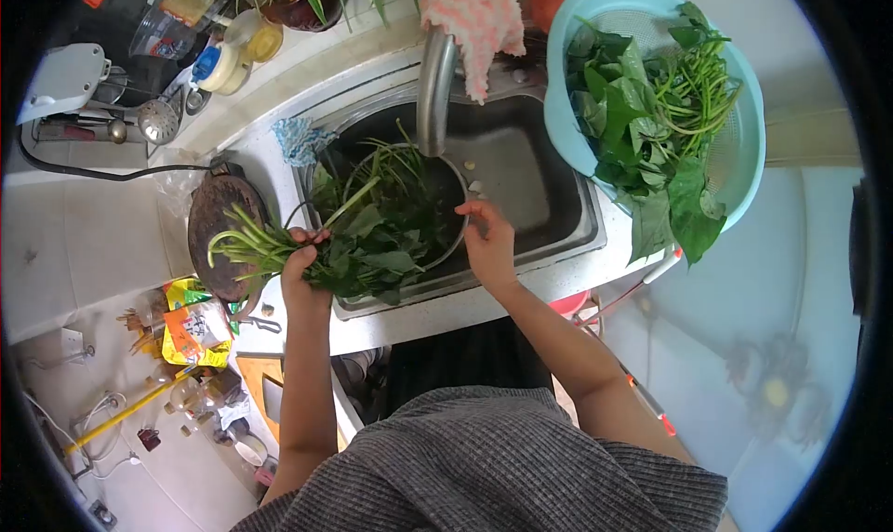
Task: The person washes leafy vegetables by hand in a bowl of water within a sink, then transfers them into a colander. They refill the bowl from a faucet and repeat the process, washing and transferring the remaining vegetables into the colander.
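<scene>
My left hand (302, 270) is closed around a bunch of leafy greens (358, 253). Pale green stems point left out of the grip, and dark leaves hang to the right over the sink's near edge. Beneath lies a round basin (458, 171) in the left part of the metal sink (593, 223), with more leaves and stems in it. At the basin's right rim is my right hand (490, 244), its fingers curled in. Whether it grips the rim or something small cannot be made out. The faucet (435, 90) curves down over the sink.
A light blue colander (752, 165) heaped with greens (646, 113) stands right of the sink. A pink-and-white cloth (473, 20) hangs over the faucet. Left are a blue cloth (299, 143), a dark round board (221, 239) and scissors (256, 323). Jars (223, 67) line the back.
</scene>
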The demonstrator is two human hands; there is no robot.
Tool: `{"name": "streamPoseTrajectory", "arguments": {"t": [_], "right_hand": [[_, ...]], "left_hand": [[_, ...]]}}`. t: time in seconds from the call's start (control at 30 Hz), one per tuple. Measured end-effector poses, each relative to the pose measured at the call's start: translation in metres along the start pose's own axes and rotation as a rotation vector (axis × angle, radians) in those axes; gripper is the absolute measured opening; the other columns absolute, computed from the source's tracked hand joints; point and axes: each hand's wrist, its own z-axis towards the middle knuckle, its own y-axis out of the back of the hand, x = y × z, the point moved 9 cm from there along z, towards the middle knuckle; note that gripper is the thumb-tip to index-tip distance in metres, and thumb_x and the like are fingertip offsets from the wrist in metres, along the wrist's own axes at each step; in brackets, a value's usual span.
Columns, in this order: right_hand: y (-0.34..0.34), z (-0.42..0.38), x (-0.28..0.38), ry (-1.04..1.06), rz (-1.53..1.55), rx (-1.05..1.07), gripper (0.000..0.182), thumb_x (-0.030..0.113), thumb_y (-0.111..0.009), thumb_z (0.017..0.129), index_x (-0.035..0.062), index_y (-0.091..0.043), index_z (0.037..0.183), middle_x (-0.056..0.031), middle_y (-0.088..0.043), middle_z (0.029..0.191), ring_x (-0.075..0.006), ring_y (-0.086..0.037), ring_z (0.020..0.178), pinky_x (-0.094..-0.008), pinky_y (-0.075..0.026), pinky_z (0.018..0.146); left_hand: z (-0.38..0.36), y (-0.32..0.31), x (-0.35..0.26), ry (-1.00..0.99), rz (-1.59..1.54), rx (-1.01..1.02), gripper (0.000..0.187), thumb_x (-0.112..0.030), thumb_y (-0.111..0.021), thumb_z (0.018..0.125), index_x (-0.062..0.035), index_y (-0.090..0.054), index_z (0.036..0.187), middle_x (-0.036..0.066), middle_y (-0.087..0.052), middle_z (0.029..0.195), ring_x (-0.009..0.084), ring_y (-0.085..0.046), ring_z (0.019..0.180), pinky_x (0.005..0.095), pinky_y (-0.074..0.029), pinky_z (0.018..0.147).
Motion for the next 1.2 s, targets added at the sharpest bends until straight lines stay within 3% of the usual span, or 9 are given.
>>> {"name": "streamPoseTrajectory", "arguments": {"t": [0.23, 0.33, 0.43, 0.53, 0.67, 0.8, 0.93, 1.07, 1.2], "right_hand": [[-0.035, -0.007, 0.124, 0.298, 0.132, 0.214, 0.040, 0.006, -0.057, 0.076, 0.0003, -0.050, 0.115, -0.0191, -0.052, 0.113, -0.0350, -0.047, 0.109, -0.0404, -0.037, 0.094], [-0.070, 0.037, 0.049, -0.003, 0.039, 0.279, 0.053, 0.033, -0.053, 0.086, 0.0011, -0.043, 0.127, -0.0204, -0.047, 0.125, -0.0372, -0.041, 0.118, -0.0456, -0.031, 0.099], [-0.145, 0.061, -0.048, -0.650, 0.064, 0.756, 0.086, 0.075, -0.033, 0.079, 0.0079, -0.044, 0.132, -0.0172, -0.034, 0.140, -0.0287, -0.029, 0.131, -0.0422, -0.021, 0.106], [-0.186, 0.064, -0.077, -0.824, 0.294, 0.780, 0.086, 0.075, -0.037, 0.077, 0.0089, -0.044, 0.132, -0.0161, -0.034, 0.140, -0.0275, -0.026, 0.132, -0.0434, -0.018, 0.106], [-0.199, 0.076, -0.020, -0.622, 0.948, 0.843, 0.056, 0.051, -0.053, 0.084, 0.0104, -0.051, 0.122, -0.0111, -0.053, 0.121, -0.0259, -0.049, 0.110, -0.0408, -0.038, 0.093], [-0.179, 0.098, 0.003, -0.455, 0.941, 0.674, 0.038, 0.032, -0.056, 0.087, 0.0092, -0.053, 0.117, -0.0052, -0.060, 0.096, -0.0195, -0.056, 0.096, -0.0336, -0.043, 0.085], [-0.162, 0.100, 0.022, -0.270, 0.507, 0.744, 0.023, 0.029, -0.052, 0.090, 0.0089, -0.060, 0.100, -0.0038, -0.059, 0.092, -0.0148, -0.056, 0.093, -0.0314, -0.040, 0.088], [-0.139, 0.078, 0.084, 0.345, -0.214, 0.572, 0.033, 0.037, -0.045, 0.092, 0.0085, -0.061, 0.090, -0.0070, -0.060, 0.110, -0.0214, -0.042, 0.122, -0.0491, -0.011, 0.107], [-0.142, 0.052, 0.098, 0.438, 0.025, 0.548, 0.029, 0.033, -0.044, 0.093, 0.0068, -0.053, 0.087, -0.0087, -0.043, 0.135, -0.0283, -0.026, 0.133, -0.0555, -0.006, 0.107]], "left_hand": [[0.000, -0.023, -0.018, -0.085, 0.082, 0.047, 0.026, -0.001, -0.060, 0.066, -0.0067, -0.048, 0.088, 0.007, -0.052, 0.088, 0.0214, -0.051, 0.091, 0.0360, -0.036, 0.097], [-0.003, -0.028, -0.016, -0.086, 0.125, 0.058, 0.028, -0.001, -0.062, 0.064, -0.0070, -0.048, 0.088, 0.007, -0.053, 0.087, 0.0214, -0.052, 0.090, 0.0369, -0.036, 0.097], [-0.008, -0.035, -0.016, -0.066, 0.166, 0.129, 0.029, -0.003, -0.065, 0.063, -0.0076, -0.049, 0.086, 0.007, -0.053, 0.085, 0.0215, -0.052, 0.089, 0.0374, -0.036, 0.096], [-0.007, -0.037, -0.008, -0.049, 0.181, 0.229, 0.030, -0.004, -0.066, 0.062, -0.0085, -0.048, 0.086, 0.006, -0.054, 0.084, 0.0220, -0.051, 0.088, 0.0372, -0.036, 0.092], [-0.005, -0.031, 0.001, 0.013, 0.180, 0.269, 0.030, -0.005, -0.067, 0.062, -0.0090, -0.048, 0.085, 0.007, -0.054, 0.082, 0.0234, -0.051, 0.089, 0.0379, -0.036, 0.092], [-0.002, -0.025, 0.003, 0.034, 0.257, 0.279, 0.032, -0.008, -0.069, 0.061, -0.0108, -0.047, 0.084, 0.004, -0.052, 0.082, 0.0219, -0.049, 0.091, 0.0357, -0.034, 0.093], [0.003, -0.017, 0.003, 0.009, 0.252, 0.290, 0.032, -0.008, -0.069, 0.061, -0.0102, -0.048, 0.085, 0.005, -0.052, 0.083, 0.0220, -0.049, 0.091, 0.0369, -0.033, 0.095], [0.009, -0.016, 0.003, 0.005, 0.204, 0.220, 0.030, -0.003, -0.067, 0.063, -0.0082, -0.048, 0.087, 0.007, -0.055, 0.088, 0.0229, -0.051, 0.093, 0.0372, -0.034, 0.095], [0.022, -0.009, 0.007, -0.021, 0.202, 0.150, 0.028, 0.001, -0.065, 0.066, -0.0060, -0.051, 0.090, 0.010, -0.057, 0.097, 0.0212, -0.052, 0.099, 0.0342, -0.037, 0.092]]}}
